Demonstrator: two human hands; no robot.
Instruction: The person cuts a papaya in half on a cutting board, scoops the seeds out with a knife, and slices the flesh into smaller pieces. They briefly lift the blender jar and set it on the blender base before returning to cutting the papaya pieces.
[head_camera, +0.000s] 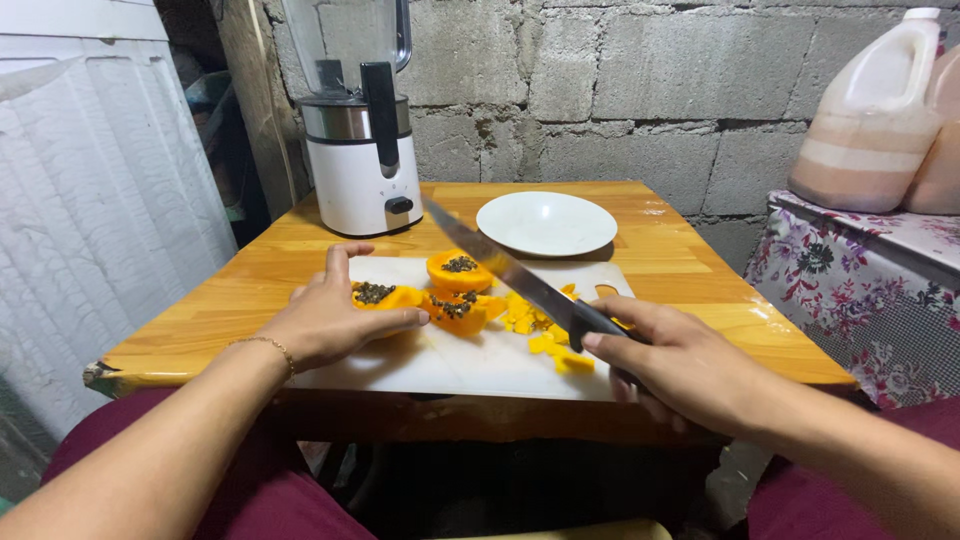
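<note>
Left hand (325, 320) rests on the papaya piece (385, 296) at the left of the white cutting board (440, 365), fingers curled over it, thumb along its near edge. Right hand (680, 365) grips the black handle of a knife (510, 275), blade angled up-left above two more seeded papaya pieces (458, 290) and yellow cubes (545, 335). Board sits on a wooden table (680, 250). Behind it: white plate (546, 222), blender (358, 130), bare block wall (620, 90). Jugs (880, 120) on a side table, right.
</note>
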